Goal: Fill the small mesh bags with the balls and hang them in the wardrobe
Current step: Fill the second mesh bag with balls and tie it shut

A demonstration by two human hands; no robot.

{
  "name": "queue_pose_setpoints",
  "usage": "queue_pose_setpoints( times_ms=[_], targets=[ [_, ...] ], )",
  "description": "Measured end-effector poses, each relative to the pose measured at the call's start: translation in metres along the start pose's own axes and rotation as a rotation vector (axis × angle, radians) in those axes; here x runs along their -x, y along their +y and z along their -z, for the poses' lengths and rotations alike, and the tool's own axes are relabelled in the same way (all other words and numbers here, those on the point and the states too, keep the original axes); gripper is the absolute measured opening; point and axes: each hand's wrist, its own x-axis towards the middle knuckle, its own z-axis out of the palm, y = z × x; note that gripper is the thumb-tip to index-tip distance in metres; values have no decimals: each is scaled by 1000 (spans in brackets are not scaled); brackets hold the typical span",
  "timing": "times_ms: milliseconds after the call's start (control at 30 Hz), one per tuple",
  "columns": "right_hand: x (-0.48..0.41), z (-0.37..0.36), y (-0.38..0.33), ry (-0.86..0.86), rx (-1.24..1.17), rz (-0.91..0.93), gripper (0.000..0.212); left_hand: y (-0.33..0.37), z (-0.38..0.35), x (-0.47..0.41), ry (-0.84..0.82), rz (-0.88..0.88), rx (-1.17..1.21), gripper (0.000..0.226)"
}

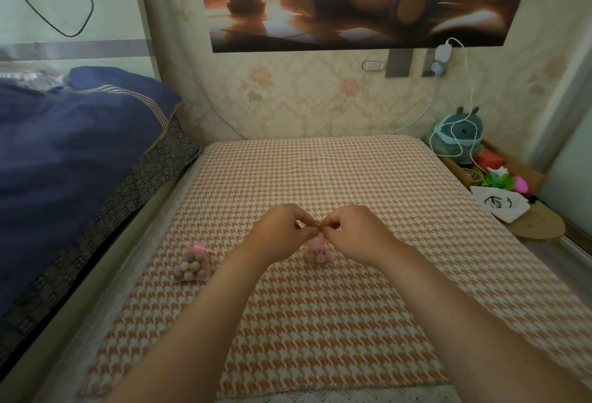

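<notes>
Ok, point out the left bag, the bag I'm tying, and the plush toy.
Left bag (193, 269): head view, ball-filled belly.
Held bag (317, 256): head view, its ball-filled bottom.
Plush toy (464, 128): head view, its body.

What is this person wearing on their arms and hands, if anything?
Nothing that shows. The left hand and right hand are ungloved, and both forearms are bare down to the picture's bottom edge, no sleeve in view. Neither wrist carries a watch or bracelet. No ring is visible either.
</notes>
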Motion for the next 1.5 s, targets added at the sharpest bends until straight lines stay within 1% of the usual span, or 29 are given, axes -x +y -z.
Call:
queue_pose_setpoints(
  times_ms=[100, 200, 300, 367, 467, 567, 800, 1100, 1300, 1400, 1500],
  targets=[
    [-1, 0, 2, 0, -14, 10, 23, 0, 1, 0, -14, 32, -5, 21],
    [-3, -1, 6, 36, -70, 20, 23, 0, 2, 0, -19, 62, -18, 19],
    [-8, -1, 14, 100, -118, 2, 25, -1, 5, 0, 11, 84, -17, 16],
    [-11, -4, 19, 101, -127, -14, 24, -2, 8, 0, 17, 89, -8, 14],
    [-15, -12, 25, 59, -86, -36, 23, -7, 15, 0, 21, 102, -24, 13],
    [-20, -22, 25, 43, -39, -33, 23, -14, 23, -1, 22, 119, -64, 17],
    [-36, -42, 26, 0, 149, -70, 37, -28, 24, 2, -3, 111, -44, 16],
    [-44, -55, 32, 63, 176, -69, 17, -36, 30, -1, -43, 123, 71, 17],
    [-40, -53, 32, 96, 75, -105, 8, -30, 26, 0, -22, 145, 135, 17],
    [-36, -47, 29, 128, -150, -110, 10, -27, 23, 3, -35, 133, 111, 19],
    [-30, -35, 13, 196, -293, -32, 12, -26, 23, 4, -41, 136, 103, 20]
  ],
)
